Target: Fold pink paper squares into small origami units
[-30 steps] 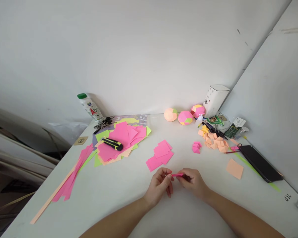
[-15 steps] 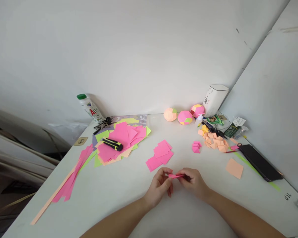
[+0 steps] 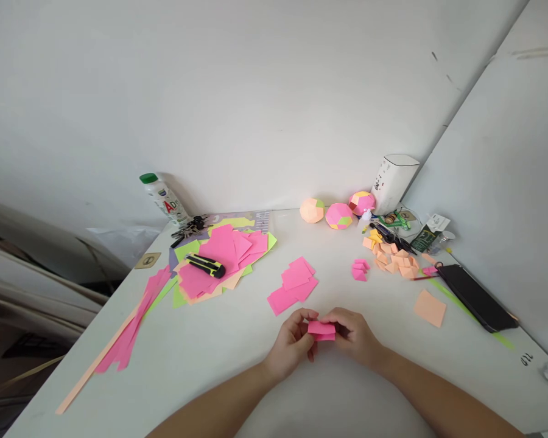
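Note:
Between my two hands is a small pink piece of paper (image 3: pixel 322 329), folded with creases running from side to side. My left hand (image 3: pixel 295 337) pinches its left end, thumb in front and fingers behind. At the right end, the fingers of my right hand (image 3: pixel 352 333) are closed on the same paper. Just beyond the hands lie several loose pink paper squares (image 3: pixel 296 283), overlapping. Farther to the right sits a short row of folded pink paper pieces (image 3: pixel 360 269).
A utility knife (image 3: pixel 205 265) rests on the coloured paper heap (image 3: pixel 226 249) at left. Paper strips (image 3: pixel 132 328) cross near the left edge. Paper balls (image 3: pixel 339 216) line the wall. Folded peach pieces (image 3: pixel 395 260), a peach square (image 3: pixel 430 308) and a black case (image 3: pixel 477 298) lie at right.
The folded pink paper has been tilted, so its broad face now shows where before there was mostly a thin edge. Both hands have stayed in nearly the same place.

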A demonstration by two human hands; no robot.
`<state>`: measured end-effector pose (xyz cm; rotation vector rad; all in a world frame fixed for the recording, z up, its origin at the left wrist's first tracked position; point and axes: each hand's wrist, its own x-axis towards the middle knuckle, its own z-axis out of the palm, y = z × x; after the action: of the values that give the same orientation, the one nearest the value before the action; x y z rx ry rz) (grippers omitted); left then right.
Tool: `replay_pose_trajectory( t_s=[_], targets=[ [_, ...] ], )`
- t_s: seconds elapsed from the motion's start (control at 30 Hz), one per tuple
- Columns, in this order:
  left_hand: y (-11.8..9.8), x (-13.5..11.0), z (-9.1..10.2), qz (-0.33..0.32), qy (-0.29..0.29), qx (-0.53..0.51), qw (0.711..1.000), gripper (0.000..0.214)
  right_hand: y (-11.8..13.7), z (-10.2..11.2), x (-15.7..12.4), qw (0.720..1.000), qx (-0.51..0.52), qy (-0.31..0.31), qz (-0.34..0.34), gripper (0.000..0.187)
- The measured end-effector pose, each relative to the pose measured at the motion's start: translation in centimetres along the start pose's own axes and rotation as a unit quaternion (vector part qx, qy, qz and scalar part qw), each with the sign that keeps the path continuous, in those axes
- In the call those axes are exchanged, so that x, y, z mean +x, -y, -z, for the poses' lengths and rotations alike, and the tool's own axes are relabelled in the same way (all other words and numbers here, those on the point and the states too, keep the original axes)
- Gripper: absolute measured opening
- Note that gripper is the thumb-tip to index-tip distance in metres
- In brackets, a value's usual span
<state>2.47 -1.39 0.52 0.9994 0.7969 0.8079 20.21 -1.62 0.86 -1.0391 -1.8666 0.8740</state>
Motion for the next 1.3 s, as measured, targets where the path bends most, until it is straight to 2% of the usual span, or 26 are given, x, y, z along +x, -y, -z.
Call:
replay_pose_trajectory(
  t_s=[0.17, 0.3, 0.37, 0.47, 0.53, 0.63, 0.73, 0.87, 1.17, 1.3],
  targets=[
    [0.5, 0.4, 0.0, 0.008, -0.032, 0.035, 0.999, 0.039, -0.1, -0.2, -0.4, 1.000, 0.012, 0.027, -0.012, 0.030],
    [0.5, 0.5, 0.0, 0.013, -0.050, 0.046, 0.998, 0.038, -0.1, -0.3, -0.7, 0.999, 0.025, -0.002, -0.035, 0.044],
    [0.5, 0.5, 0.0, 0.020, -0.063, 0.042, 0.997, 0.038, -0.2, -0.3, -0.7, 0.999, 0.034, -0.027, 0.007, 0.043],
    [0.6, 0.5, 0.1, 0.024, -0.066, 0.037, 0.997, 0.037, -0.3, -0.2, -0.5, 0.995, 0.017, -0.032, 0.088, 0.030],
    [0.7, 0.5, 0.2, 0.020, -0.063, 0.036, 0.997, 0.035, -0.3, -0.1, -0.5, 0.992, -0.018, -0.007, 0.122, 0.019],
    [0.6, 0.5, 0.2, 0.006, -0.052, 0.029, 0.998, 0.034, -0.3, 0.0, -0.5, 0.988, -0.053, 0.045, 0.135, 0.010],
    [0.5, 0.5, 0.1, -0.006, -0.037, 0.018, 0.999, 0.034, -0.2, -0.1, -0.4, 0.989, -0.041, 0.068, 0.125, 0.012],
    [0.3, 0.7, 0.1, -0.001, -0.023, 0.019, 1.000, 0.037, 0.1, -0.2, -0.2, 0.994, 0.006, 0.025, 0.102, 0.015],
    [0.2, 0.3, 0.1, 0.011, 0.017, 0.024, 1.000, 0.039, 0.8, 0.0, 0.2, 0.996, 0.064, -0.033, -0.045, 0.013],
    [0.0, 0.1, 0.2, 0.000, 0.031, 0.015, 0.999, 0.039, 0.7, -0.1, 0.1, 0.992, 0.096, -0.039, -0.075, 0.014]
  ],
)
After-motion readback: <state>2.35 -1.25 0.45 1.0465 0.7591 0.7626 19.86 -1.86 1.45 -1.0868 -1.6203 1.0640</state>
